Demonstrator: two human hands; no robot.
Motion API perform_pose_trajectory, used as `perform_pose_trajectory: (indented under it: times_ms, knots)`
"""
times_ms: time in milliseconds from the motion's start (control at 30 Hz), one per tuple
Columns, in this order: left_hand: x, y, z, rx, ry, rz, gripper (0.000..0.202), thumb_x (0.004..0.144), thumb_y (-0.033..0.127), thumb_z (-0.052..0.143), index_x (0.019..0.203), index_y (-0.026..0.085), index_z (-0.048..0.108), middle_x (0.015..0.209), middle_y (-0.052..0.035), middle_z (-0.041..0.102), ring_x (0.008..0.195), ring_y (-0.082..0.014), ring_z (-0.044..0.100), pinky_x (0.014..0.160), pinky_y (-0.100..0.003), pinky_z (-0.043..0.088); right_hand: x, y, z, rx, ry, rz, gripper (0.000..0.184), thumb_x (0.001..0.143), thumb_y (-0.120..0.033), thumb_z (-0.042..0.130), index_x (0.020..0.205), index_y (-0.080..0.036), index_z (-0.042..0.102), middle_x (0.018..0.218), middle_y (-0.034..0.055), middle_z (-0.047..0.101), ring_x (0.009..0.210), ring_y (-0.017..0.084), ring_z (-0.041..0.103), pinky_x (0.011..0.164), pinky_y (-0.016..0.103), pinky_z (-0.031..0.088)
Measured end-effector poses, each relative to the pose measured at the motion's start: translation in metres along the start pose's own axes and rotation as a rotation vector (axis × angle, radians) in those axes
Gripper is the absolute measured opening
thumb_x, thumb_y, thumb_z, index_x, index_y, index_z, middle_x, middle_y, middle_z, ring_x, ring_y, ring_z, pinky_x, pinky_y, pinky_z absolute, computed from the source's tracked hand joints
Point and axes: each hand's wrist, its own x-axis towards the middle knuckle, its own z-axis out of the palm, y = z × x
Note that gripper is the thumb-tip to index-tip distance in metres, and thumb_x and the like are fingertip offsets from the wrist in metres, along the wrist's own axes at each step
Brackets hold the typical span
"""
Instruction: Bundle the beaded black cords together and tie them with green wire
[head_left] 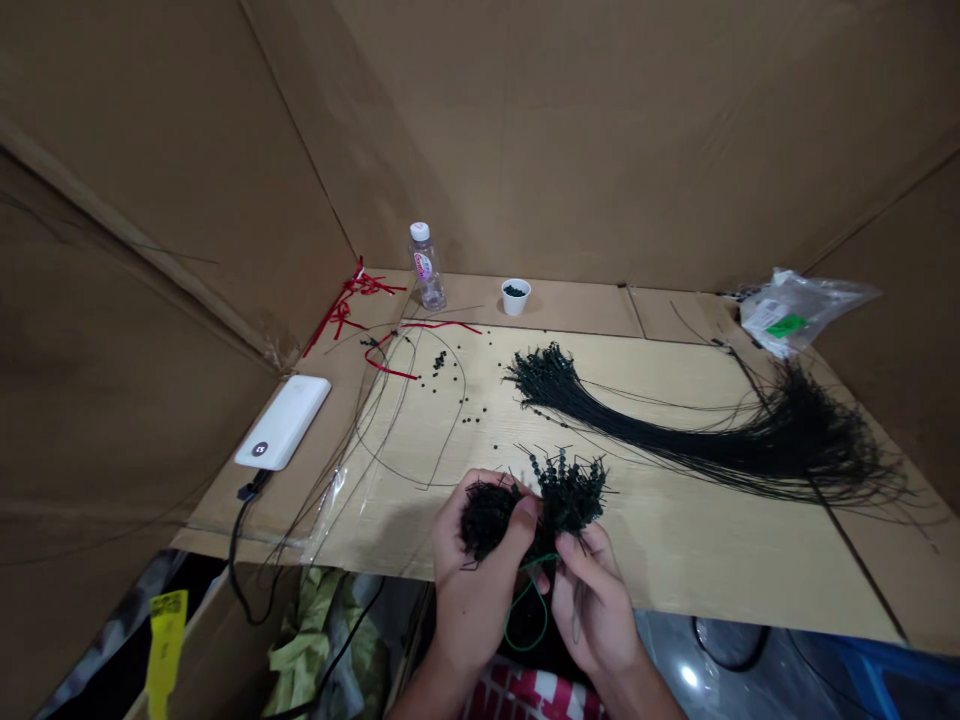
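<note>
Close to the table's front edge, my left hand [474, 590] is closed around a bundle of dark beaded wires [574, 492], its thumb pressing on top. Bent wire ends [487, 520] bunch up inside that hand, while the beaded tips fan out to the right. My right hand [600, 600] pinches the same bundle from below. A thin green cord [527, 640] crosses under the tips and hangs in a loop between both hands. What the lower fingers touch is partly hidden.
A long bundle of black wires [660, 430] lies across the table [690, 560]. Loose beads [440, 360] and red ribbon [390, 372] are scattered left of it. Behind stand a bottle [427, 270] and a bead cup [515, 300]. A white power bank [285, 422] lies left, a plastic bag [799, 305] right.
</note>
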Motion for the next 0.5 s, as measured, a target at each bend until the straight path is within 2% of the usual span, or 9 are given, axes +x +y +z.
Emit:
perform_pose_trajectory:
  times_ms: [233, 333, 500]
  knots:
    - [0.0049, -0.0040, -0.0007, -0.029, 0.047, -0.074, 0.035, 0.077, 0.035, 0.095, 0.106, 0.021, 0.080, 0.107, -0.0036, 0.080, 0.091, -0.0170, 0.076, 0.079, -0.021, 0.065, 0.0021, -0.0019, -0.0021, -0.068, -0.079, -0.014, 0.035, 0.062, -0.039, 0.101, 0.087, -0.026, 0.081, 0.083, 0.0030, 0.077, 0.067, 0.018, 0.062, 0.047, 0.024, 0.046]
    - [0.0049, 0.0004, 0.0013, -0.045, 0.045, -0.111, 0.034, 0.075, 0.038, 0.096, 0.101, 0.020, 0.081, 0.101, -0.0034, 0.081, 0.083, -0.0171, 0.077, 0.071, -0.022, 0.066, 0.0027, -0.0023, -0.0014, -0.066, -0.079, 0.000, 0.036, 0.060, -0.038, 0.102, 0.087, -0.026, 0.081, 0.082, 0.0021, 0.076, 0.066, 0.017, 0.061, 0.047, 0.023, 0.046]
    - [0.0033, 0.0018, 0.0085, -0.129, 0.108, -0.066, 0.030, 0.074, 0.035, 0.096, 0.091, 0.020, 0.077, 0.098, -0.0012, 0.079, 0.091, -0.0165, 0.075, 0.081, -0.021, 0.064, 0.0031, -0.0020, 0.0011, -0.007, -0.043, 0.041, 0.040, 0.053, -0.038, 0.106, 0.082, -0.026, 0.081, 0.082, -0.0001, 0.077, 0.064, 0.014, 0.061, 0.049, 0.023, 0.048]
